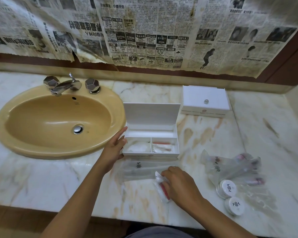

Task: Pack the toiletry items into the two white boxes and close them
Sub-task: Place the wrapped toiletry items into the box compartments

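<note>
An open white box (176, 143) stands mid-counter with its lid up; its left compartment holds a white packet, its right one thin packets with red. My left hand (114, 147) rests flat against the box's left wall, fingers apart. My right hand (177, 183) pinches a small white-and-red packet (163, 191) lying on the counter in front of the box. A long clear packet (141, 170) lies between the box and that hand. A second white box (205, 100), shut, with a round knob, sits at the back right.
Several clear wrapped toiletry packets (234, 166) and two round white discs (230, 196) lie at the right. A tan sink (58, 121) with chrome taps fills the left. Newspaper covers the wall behind. The marble counter's front edge (110, 215) runs just below my arms.
</note>
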The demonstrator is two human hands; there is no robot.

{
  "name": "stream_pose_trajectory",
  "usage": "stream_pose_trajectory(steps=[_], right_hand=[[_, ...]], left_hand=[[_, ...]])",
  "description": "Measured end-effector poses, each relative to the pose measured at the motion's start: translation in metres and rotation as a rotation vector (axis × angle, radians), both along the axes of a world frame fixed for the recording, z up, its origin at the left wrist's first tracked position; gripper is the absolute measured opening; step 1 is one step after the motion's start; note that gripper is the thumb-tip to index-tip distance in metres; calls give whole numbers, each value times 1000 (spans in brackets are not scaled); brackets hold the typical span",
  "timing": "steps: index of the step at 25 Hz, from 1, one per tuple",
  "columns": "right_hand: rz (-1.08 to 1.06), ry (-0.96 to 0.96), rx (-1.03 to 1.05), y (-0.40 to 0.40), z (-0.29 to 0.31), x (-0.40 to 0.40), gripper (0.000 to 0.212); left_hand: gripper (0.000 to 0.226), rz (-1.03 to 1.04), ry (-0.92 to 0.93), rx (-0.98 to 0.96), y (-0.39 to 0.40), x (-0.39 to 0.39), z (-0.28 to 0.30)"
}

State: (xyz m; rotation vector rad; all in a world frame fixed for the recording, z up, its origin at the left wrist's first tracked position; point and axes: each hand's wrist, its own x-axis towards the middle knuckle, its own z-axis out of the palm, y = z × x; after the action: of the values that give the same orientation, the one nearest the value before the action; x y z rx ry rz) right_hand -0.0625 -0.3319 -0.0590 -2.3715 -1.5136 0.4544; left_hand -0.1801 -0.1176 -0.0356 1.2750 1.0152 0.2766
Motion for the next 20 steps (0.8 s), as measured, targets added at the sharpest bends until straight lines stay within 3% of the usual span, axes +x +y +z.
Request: stream_pose_trajectory(steps=[5,8,15,20], right_hand=[[-20,17,114,13,24,7,6],[-13,-40,135,28,38,21,9],[7,-137,-127,79,53,56,20],[48,-72,-359,104,49,59,21]], left_hand=[[38,-2,-8,5,1,-1,0],[39,-2,-18,-4,1,-1,0],[40,4,-31,-15,3,-1,-2],[38,6,-34,-18,4,-1,-3]])
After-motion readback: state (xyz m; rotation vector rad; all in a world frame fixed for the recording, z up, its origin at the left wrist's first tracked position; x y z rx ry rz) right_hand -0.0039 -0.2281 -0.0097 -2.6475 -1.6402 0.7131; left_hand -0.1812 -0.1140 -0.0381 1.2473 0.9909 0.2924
